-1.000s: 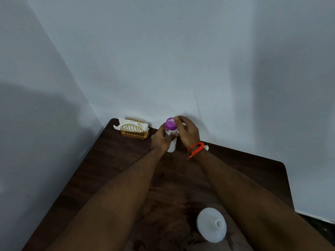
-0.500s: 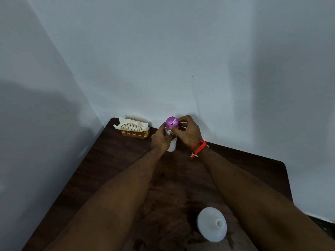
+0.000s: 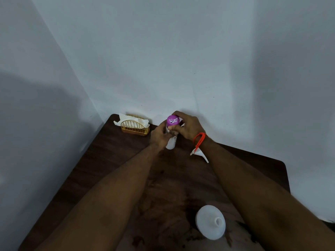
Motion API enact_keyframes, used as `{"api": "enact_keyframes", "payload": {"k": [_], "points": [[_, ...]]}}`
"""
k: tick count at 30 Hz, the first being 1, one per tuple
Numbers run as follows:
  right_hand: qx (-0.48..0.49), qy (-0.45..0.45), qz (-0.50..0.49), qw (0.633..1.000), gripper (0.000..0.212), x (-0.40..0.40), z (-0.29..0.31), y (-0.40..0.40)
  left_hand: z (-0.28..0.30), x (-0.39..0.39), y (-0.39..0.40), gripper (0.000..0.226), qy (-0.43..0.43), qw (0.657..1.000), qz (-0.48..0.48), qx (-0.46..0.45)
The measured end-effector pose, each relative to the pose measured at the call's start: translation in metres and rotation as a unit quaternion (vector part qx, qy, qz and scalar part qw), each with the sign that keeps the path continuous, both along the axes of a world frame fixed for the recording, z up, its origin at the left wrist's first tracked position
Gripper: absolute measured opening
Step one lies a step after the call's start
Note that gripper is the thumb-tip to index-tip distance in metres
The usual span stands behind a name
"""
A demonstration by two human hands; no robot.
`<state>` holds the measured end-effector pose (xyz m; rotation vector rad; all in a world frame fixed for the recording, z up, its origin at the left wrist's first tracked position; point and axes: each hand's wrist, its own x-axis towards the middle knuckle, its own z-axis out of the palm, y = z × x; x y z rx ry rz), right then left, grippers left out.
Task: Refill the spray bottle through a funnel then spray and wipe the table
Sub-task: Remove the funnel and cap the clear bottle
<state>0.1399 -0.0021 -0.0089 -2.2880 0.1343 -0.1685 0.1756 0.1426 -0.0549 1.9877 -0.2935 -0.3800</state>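
Both hands grip spray bottle (image 3: 171, 143) | right hand (image 3: 187, 126) fingers shifted on purple cap (image 3: 173, 120) | funnel (image 3: 199, 153) now visible

bare room, corner table (image 3: 108, 160)

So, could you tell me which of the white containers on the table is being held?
The far bottle with the purple cap, gripped by both hands; the near white bottle stands untouched.

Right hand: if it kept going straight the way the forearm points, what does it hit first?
The right hand already grips the purple cap of the small white bottle. Past that, likely the pale wall behind the table; depth is unclear.
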Motion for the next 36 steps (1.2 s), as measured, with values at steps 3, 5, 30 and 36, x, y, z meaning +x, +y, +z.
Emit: {"api": "enact_keyframes", "payload": {"k": [3,5,30,36], "points": [[-0.001,-0.002,-0.014,1.0,0.048,0.002,-0.001,0.003,-0.003,0.002,0.0,0.059,0.001,1.0,0.005,0.009],[0.009,0.004,-0.02,1.0,0.052,0.002,-0.002,0.004,-0.003,0.002,-0.002,0.059,0.004,1.0,0.01,0.006],[-0.001,0.017,-0.033,0.999,0.062,-0.066,0.01,-0.002,0.002,-0.028,0.001,0.075,0.018,0.996,0.081,-0.009],[-0.026,0.038,0.031,0.998,0.065,-0.058,0.01,0.003,0.011,-0.026,-0.004,0.068,0.011,0.997,0.074,0.014]]}}
